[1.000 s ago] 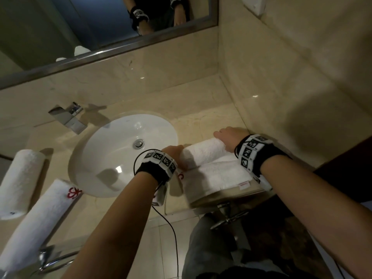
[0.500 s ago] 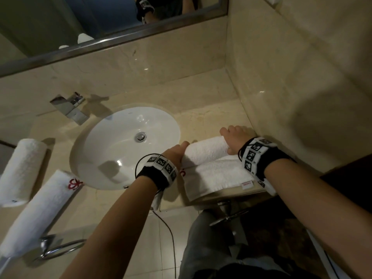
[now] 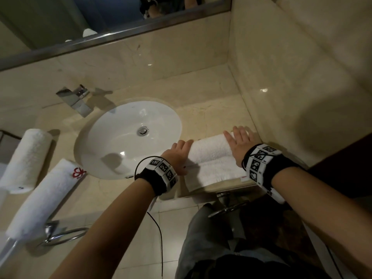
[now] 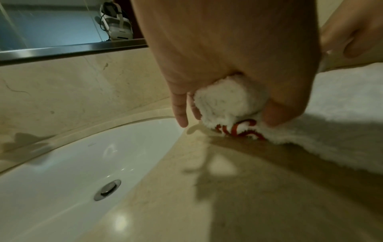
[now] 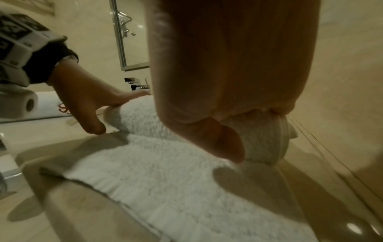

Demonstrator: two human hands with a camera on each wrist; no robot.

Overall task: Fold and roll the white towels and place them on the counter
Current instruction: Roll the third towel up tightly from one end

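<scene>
A white towel [image 3: 209,152] lies on the beige counter [image 3: 211,115] right of the sink, its far part wound into a thick roll, its near part [image 3: 213,174] flat up to the counter edge. My left hand [image 3: 177,154] presses on the roll's left end with fingers stretched over it; the left wrist view shows that end [image 4: 225,101] under my palm, red embroidery [image 4: 242,131] below it. My right hand [image 3: 239,143] lies flat on the right end, thumb [image 5: 223,144] against the roll's near side. Two rolled white towels [image 3: 28,160] [image 3: 46,196] lie left of the sink.
The white oval sink [image 3: 112,146] and a chrome faucet [image 3: 76,99] fill the counter's middle. A marble wall [image 3: 281,97] stands close on the right of the roll. A chrome towel ring [image 3: 66,236] hangs below the counter's front edge, lower left. A mirror [image 3: 60,21] runs above.
Both hands pushed the roll away from me toward the back wall; it grew thicker and the flat part shorter. My fingers went from curled over the roll to stretched out on it.
</scene>
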